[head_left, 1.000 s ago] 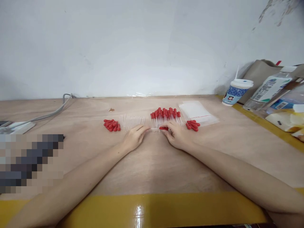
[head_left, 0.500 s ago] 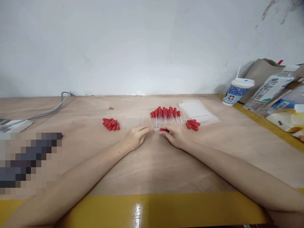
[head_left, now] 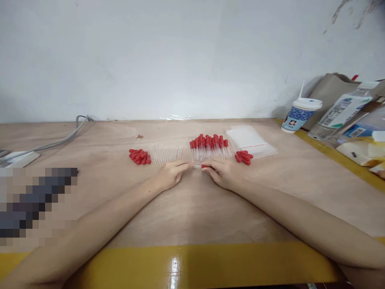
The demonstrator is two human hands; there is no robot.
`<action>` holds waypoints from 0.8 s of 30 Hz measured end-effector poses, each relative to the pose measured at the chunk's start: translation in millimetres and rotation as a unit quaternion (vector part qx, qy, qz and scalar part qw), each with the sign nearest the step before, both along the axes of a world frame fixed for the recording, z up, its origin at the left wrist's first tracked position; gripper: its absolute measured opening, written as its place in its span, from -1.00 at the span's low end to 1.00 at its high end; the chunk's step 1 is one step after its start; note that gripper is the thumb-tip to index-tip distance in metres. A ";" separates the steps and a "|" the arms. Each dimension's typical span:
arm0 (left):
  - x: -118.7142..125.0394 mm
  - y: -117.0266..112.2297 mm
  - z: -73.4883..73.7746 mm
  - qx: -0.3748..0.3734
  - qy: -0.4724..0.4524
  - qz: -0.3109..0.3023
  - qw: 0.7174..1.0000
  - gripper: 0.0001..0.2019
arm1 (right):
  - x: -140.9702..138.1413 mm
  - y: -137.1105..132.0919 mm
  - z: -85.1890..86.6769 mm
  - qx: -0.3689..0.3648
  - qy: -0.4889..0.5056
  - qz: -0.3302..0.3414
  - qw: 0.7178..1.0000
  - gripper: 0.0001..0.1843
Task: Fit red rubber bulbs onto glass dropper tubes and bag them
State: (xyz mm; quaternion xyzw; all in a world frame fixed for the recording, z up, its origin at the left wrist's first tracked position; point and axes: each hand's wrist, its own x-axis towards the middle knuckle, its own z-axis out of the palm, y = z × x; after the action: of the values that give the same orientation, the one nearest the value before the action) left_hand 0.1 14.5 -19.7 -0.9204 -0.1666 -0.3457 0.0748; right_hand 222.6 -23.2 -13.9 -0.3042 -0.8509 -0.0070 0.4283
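Dropper (head_left: 198, 165) is being held at frame centre over the desk (head_left: 195, 212), left hand (head_left: 170, 175) grip pinching its clear tube, right hand (head_left: 221, 173) grip clamping its red bulb, just below the red-capped dropper row (head_left: 210, 145).

Near me the bare wooden counter (head_left: 192, 212) lay open. My left hand (head_left: 171, 173) and right hand (head_left: 221, 173), pinching one clear red-tipped dropper (head_left: 199, 165), faced a wall behind: clear plastic tubes (head_left: 167, 153), bunched red-bulbed droppers (head_left: 209, 146), loose red rubber bulbs (head_left: 244, 157).
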 end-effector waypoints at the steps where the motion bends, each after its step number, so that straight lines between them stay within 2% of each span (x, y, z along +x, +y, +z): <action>1: -0.1 0.3 -0.5 0.006 0.006 0.000 1.000 -0.63 | 0.1 0.7 -1.2 0.013 -0.007 -0.002 1.000 -0.84; 7: 3.5 -4.4 0.4 0.032 0.019 0.031 0.999 -0.67 | -0.2 2.9 -2.4 0.047 -0.054 -0.028 0.997 -0.82; 12: 4.8 -7.9 3.6 0.015 -0.001 0.051 0.999 -0.73 | 4.9 8.7 -0.4 0.028 -0.062 -0.039 0.997 -0.81; 17: 1.9 -5.8 3.3 -0.018 -0.023 0.070 0.997 -0.78 | 13.1 14.6 -4.6 -0.027 -0.038 -0.022 0.999 -0.79; 24: 2.3 -8.7 1.5 -0.027 -0.030 0.047 0.998 -0.79 | 11.5 11.5 -3.0 -0.022 -0.054 -0.019 0.998 -0.81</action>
State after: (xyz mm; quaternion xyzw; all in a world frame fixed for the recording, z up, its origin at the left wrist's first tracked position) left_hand 2.4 5.9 -18.2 -0.9026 -0.2208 -0.3645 0.0613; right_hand 234.1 -11.7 -16.8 -0.3287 -0.8670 -0.0125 0.3743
